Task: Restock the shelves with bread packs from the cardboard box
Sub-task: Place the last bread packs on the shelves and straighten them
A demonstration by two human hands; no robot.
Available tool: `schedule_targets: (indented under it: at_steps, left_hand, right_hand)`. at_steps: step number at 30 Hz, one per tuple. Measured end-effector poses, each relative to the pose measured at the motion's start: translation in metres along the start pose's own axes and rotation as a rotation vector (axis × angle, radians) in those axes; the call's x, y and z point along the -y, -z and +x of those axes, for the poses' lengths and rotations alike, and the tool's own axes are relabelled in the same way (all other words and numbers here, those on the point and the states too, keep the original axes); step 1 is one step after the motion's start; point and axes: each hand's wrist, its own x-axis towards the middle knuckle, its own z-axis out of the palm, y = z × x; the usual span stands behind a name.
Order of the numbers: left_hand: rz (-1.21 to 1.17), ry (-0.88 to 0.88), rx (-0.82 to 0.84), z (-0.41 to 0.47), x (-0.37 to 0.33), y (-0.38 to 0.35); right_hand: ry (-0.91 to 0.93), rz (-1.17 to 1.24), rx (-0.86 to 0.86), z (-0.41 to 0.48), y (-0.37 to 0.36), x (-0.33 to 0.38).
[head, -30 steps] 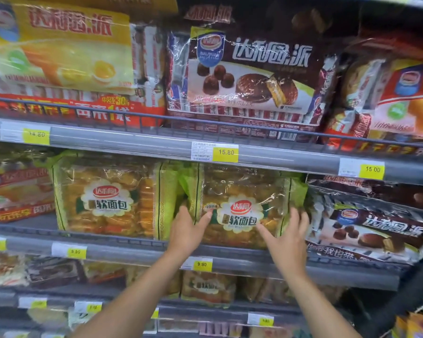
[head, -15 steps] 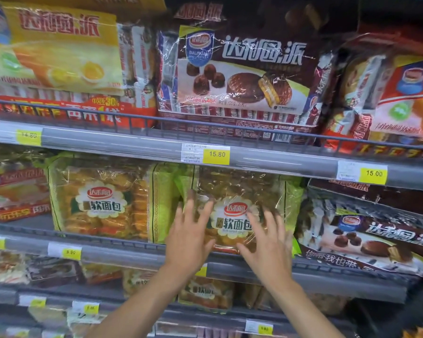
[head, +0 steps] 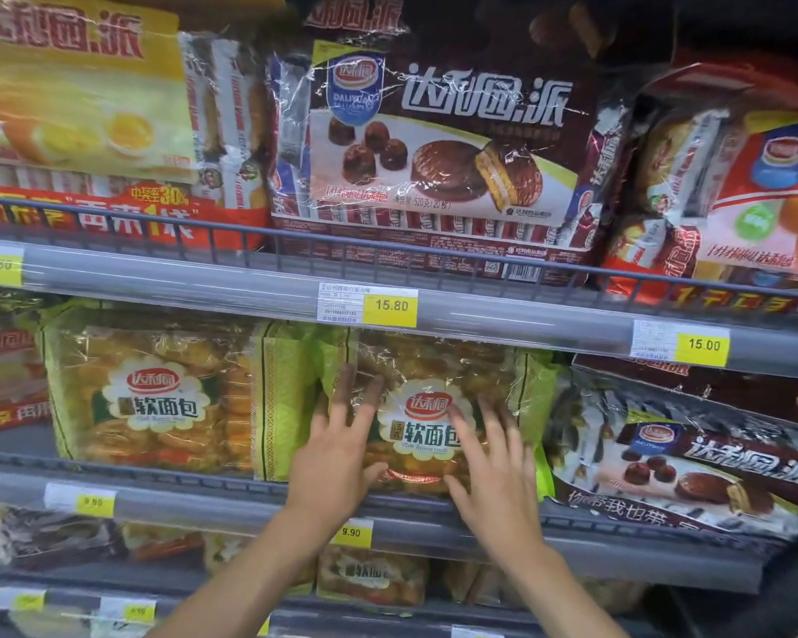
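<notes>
Both hands lie flat, fingers spread, on the front of a soft bread pack (head: 434, 407) standing on the middle shelf (head: 180, 499); neither closes around it. The left hand (head: 337, 458) covers the pack's lower left, the right hand (head: 489, 467) its lower right, and the round white label shows between them. The pack is crinkled, glossy clear film with green side panels, and golden buns show through it. Just beside it on the left stands a second bread pack (head: 157, 398) of the same kind. To the right a dark, shiny chocolate pie bag (head: 710, 462) leans tilted over the shelf's edge. Above, behind a wire rail, sits a large chocolate pie pack (head: 434, 145). A yellow price tag (head: 390, 306) reads 15.80.
</notes>
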Motion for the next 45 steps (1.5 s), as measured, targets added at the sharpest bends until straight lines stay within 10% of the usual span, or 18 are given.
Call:
schedule_targets:
  at_steps: [36, 45]
  left_hand:
    - [-0.061, -0.056, -0.142, -0.034, 0.028, 0.011]
    - [-0.336, 0.819, -0.334, -0.045, 0.183, 0.056]
  right_hand:
    - [-0.193, 0.057, -0.099, -0.013, 0.007, -0.029]
    - [-0.493, 0.283, 0.012, -0.005, 0.012, -0.042]
